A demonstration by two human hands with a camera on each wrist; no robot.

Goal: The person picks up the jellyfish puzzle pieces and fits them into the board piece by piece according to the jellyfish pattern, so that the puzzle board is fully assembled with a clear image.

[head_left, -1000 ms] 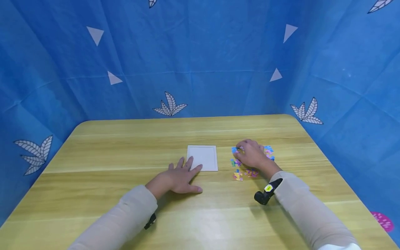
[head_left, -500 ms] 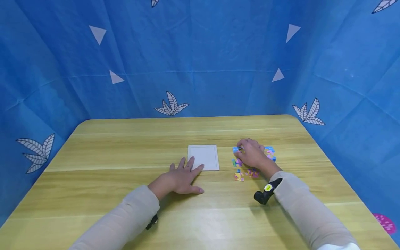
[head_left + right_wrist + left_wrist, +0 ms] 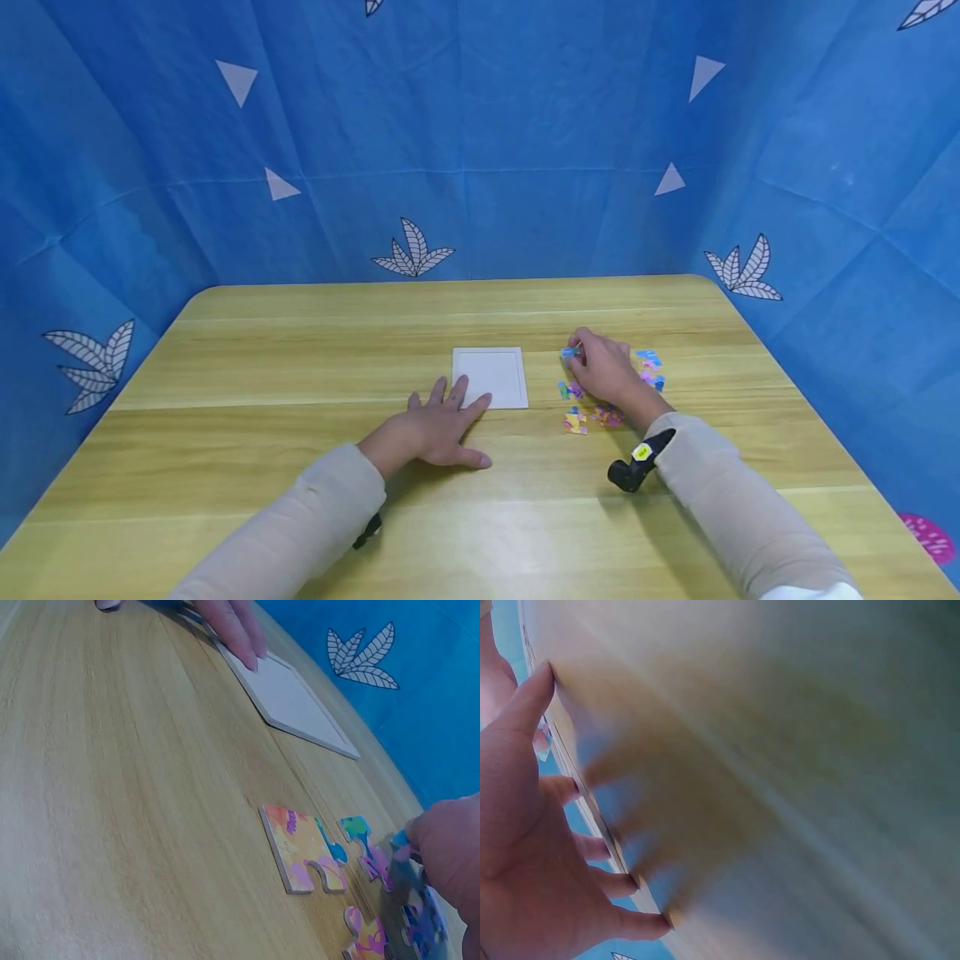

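My left hand (image 3: pixel 437 432) lies with straight, spread fingers, fingertips at the lower left part of a white square puzzle tray (image 3: pixel 491 375). In the left wrist view its fingertips touch the tabletop and the tray's edge. To the right of the tray, my right hand (image 3: pixel 606 367) pinches a blue jigsaw piece (image 3: pixel 569 354) between thumb and fingers. The right wrist view shows part of that piece (image 3: pixel 403 844) by the thumb. Just nearer lie a green and pink piece (image 3: pixel 570 390), a yellow piece (image 3: pixel 575 422) and a pink-orange piece (image 3: pixel 607 416).
More blue and pink jigsaw pieces (image 3: pixel 649 358) lie right of my right hand, partly hidden by it. All lie on a light wooden table (image 3: pixel 337 333). A blue patterned cloth (image 3: pixel 487 133) hangs behind the table and along its sides.
My right fingers have drawn together on the blue piece, which now looks turned between them. The pieces at right show more. My left hand stays on the tray; the view has shifted slightly.
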